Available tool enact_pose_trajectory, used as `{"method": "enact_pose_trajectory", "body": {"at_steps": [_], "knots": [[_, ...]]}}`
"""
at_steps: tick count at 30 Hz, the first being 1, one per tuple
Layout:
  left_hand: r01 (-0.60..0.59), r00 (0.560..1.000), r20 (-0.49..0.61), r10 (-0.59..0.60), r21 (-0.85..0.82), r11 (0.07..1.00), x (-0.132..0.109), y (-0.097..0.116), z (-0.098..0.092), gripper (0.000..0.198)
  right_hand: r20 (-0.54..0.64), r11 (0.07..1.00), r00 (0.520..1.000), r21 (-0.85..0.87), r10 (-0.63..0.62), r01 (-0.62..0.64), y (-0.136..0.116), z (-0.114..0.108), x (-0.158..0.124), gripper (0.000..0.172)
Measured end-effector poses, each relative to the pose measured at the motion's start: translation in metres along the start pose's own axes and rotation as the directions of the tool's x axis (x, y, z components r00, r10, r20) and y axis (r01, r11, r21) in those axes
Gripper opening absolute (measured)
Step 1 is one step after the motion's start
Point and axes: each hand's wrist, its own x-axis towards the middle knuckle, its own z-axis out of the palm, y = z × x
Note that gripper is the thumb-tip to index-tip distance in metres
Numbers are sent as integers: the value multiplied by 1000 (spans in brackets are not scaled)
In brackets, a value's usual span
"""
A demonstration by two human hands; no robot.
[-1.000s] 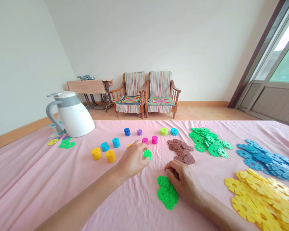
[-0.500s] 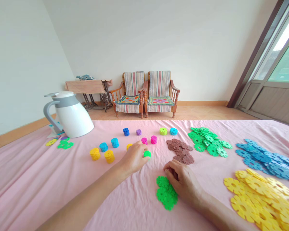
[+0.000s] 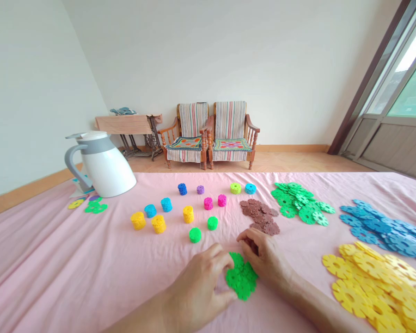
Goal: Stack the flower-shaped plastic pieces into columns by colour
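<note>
Loose green snowflake discs (image 3: 241, 280) lie in a small pile on the pink cloth. My left hand (image 3: 203, 282) is at the pile's left edge, thumb and fingers apart, with nothing seen between them. On the pile's right side rests my right hand (image 3: 263, 256), its fingers curled inward; whether anything is in them is hidden. Just beyond my hands stand two short green stacks, a nearer one (image 3: 195, 235) and a farther one (image 3: 212, 223). Brown discs (image 3: 258, 213) lie spread beyond my right hand.
Yellow stacks (image 3: 158, 224), light blue stacks (image 3: 150, 211) and pink stacks (image 3: 208, 203) stand farther out. Large yellow discs (image 3: 370, 282), blue discs (image 3: 381, 229) and green discs (image 3: 296, 201) are heaped at the right. A white jug (image 3: 107, 169) stands at the back left.
My left hand has let go of the farther green stack and come back toward me to the green pile, uncovering the nearer green stack. My right hand has hardly moved.
</note>
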Motion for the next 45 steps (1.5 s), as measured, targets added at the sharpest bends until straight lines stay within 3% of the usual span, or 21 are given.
{"method": "enact_pose_trajectory", "body": {"at_steps": [4,15,20,26,29,34,45], "knots": [[6,1000,-3,-6,-30,1000,-4,0,10,29,13,1000,1000,-8,1,-1,-3,-1,-1,14],[45,997,-62,-49,-57,997,-1,-3,12,25,8,1000,1000,0,-16,16,3,3,-3,13],[58,995,-75,-63,-67,996,-1,-10,-2,27,21,1000,1000,-11,-10,10,1,1,-2,14],[105,947,-304,-98,7,994,6,-46,-37,18,33,1000,999,-13,2,-2,0,0,-2,15],[138,930,-345,-129,3,990,10,-66,-46,14,39,1000,999,-17,10,-9,1,1,-2,15],[157,935,-322,-152,-10,988,12,-81,-46,15,40,1000,999,-23,14,-13,0,0,-3,14],[179,939,-302,-166,17,984,14,-81,-45,14,32,1000,999,-24,-4,5,1,0,-2,15]]}}
